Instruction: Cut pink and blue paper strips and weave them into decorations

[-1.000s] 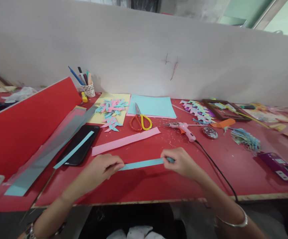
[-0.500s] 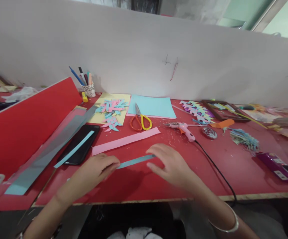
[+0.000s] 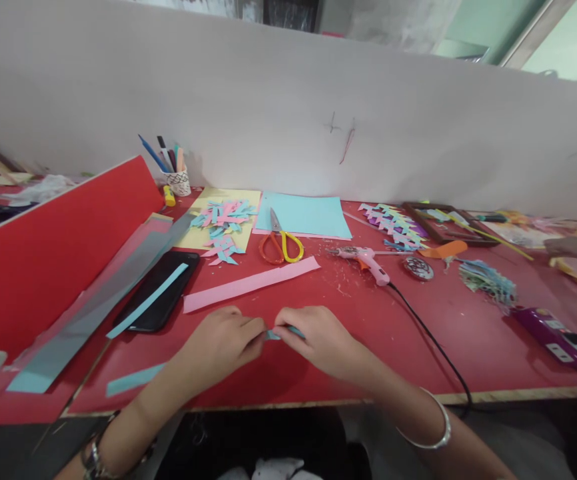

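Observation:
My left hand (image 3: 221, 343) and my right hand (image 3: 313, 337) meet over the red table (image 3: 418, 347), fingertips pinching a narrow light-blue paper strip (image 3: 272, 334) between them. Only a short piece of the strip shows between the fingers; its other end (image 3: 136, 378) trails out left under my left forearm. A long pink paper strip (image 3: 251, 283) lies just beyond my hands. Further back lie red-and-yellow scissors (image 3: 281, 243) and a pink glue gun (image 3: 366, 259).
A black phone (image 3: 161, 287) with a blue strip on it lies at left, beside a red board (image 3: 53, 247). Blue paper sheet (image 3: 303, 215), cut paper shapes (image 3: 223, 220), pen cup (image 3: 176, 177), the glue gun's black cord (image 3: 433, 337), a purple box (image 3: 556, 330). Another person's hand (image 3: 576, 248) far right.
My right hand slid left along the blue strip until it met my left hand. The strip, stretched between both hands a second ago, is now gathered at the fingertips.

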A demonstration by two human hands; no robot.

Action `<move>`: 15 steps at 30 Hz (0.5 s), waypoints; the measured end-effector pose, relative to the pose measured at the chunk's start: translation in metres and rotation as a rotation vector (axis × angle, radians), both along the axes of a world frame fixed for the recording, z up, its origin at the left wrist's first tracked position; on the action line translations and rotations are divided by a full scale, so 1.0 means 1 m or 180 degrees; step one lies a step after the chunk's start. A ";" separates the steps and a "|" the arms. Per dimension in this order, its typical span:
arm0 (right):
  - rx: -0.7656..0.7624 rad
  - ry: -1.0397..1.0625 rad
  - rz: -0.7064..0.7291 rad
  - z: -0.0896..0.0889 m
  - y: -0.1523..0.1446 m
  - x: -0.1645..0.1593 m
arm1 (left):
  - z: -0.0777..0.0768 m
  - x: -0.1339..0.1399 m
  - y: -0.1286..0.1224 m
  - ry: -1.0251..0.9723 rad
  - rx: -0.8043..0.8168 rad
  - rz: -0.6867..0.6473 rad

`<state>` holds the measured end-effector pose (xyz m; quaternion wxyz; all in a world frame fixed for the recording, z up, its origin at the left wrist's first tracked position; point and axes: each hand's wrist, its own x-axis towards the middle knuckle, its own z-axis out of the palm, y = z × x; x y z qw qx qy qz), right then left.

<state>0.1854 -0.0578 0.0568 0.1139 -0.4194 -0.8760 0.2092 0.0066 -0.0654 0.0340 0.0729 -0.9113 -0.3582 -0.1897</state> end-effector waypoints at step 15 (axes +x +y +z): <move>-0.0349 0.0831 -0.0298 0.010 0.008 0.055 | 0.002 -0.048 -0.005 -0.0166 -0.0351 0.0289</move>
